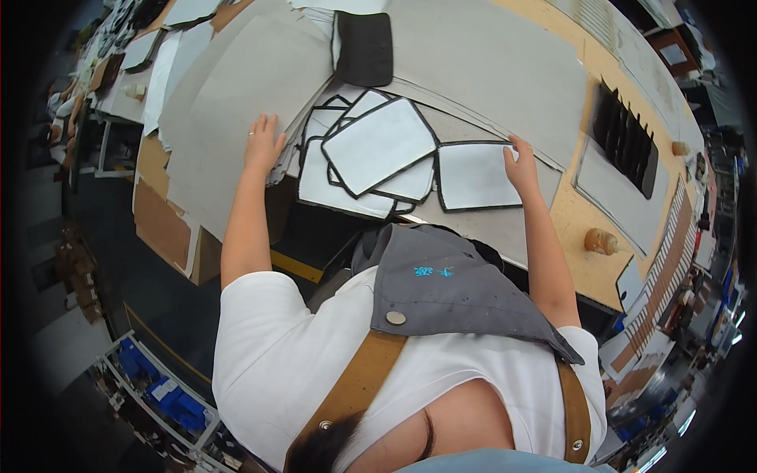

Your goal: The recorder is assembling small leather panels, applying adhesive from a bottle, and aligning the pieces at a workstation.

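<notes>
My left hand (264, 145) lies with its fingers spread on the edge of a stack of large grey sheets (213, 102). At the right, my right hand (520, 167) is at the right edge of a white panel with a black border (477, 175); its thumb and fingers are apart, and no grip on the panel shows. Between my hands lies a loose, overlapping pile of similar white panels with black borders (380, 146). Beyond the pile, a black rounded piece (363, 49) rests on the grey sheets.
More grey sheets (489, 55) cover the far table. On the right lie a row of overlapping black pieces (627, 138) and an amber jar (601, 241) on the tan tabletop (564, 268). Blue bins (175, 404) stand on a rack at lower left. Other people work at far left.
</notes>
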A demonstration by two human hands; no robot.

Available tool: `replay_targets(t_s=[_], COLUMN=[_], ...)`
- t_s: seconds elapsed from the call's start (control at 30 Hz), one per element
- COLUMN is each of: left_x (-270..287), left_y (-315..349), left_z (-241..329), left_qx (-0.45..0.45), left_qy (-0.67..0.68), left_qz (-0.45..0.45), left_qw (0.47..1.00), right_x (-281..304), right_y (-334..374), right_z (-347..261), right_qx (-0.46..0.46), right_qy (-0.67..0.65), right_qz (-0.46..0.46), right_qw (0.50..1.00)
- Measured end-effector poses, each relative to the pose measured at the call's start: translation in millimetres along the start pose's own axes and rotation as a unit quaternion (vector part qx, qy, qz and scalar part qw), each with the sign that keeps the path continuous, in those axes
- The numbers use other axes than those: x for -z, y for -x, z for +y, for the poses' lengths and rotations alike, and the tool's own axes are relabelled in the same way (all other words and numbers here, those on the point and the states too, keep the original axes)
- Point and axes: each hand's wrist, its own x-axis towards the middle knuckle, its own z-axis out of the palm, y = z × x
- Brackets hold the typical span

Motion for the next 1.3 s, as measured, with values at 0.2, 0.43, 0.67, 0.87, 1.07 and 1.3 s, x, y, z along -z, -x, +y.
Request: replay_targets(t_s=[0.2, 0.43, 0.67, 0.87, 1.07, 1.3], left_x=[1.3, 63.8, 65.6, 139.1, 260.3, 345.5], left_y=[14.1, 10.9, -3.2, -2.2, 20.4, 22.5], left_z=[-10.6, -43.2, -135.5, -186.9, -169.1, -62.2], left_qx=[0.112, 0.336, 0.265, 0.306, 0.253, 0.101], left_qy=[0.059, 0.302, 0.181, 0.081, 0.104, 0.057], left_qz=[0.061, 0.115, 0.247, 0.324, 0.42, 0.441], left_qw=[0.99, 0.885, 0.914, 0.891, 0.865, 0.89], right_x=[-18.5, -7.6, -9.1, -8.1, -19.1, -19.3], right_y=[15.7, 19.4, 18.0, 20.4, 24.1, 21.6], right_z=[-22.9, -7.6, -8.5, -12.5, -23.8, -50.0], right_qx=[0.024, -0.004, -0.025, 0.007, 0.014, -0.001], right_qy=[-0.072, -0.069, -0.081, -0.063, -0.111, -0.125], right_qz=[-0.054, -0.07, -0.066, -0.035, -0.018, -0.032], right_qw=[0.996, 0.995, 0.994, 0.997, 0.994, 0.992])
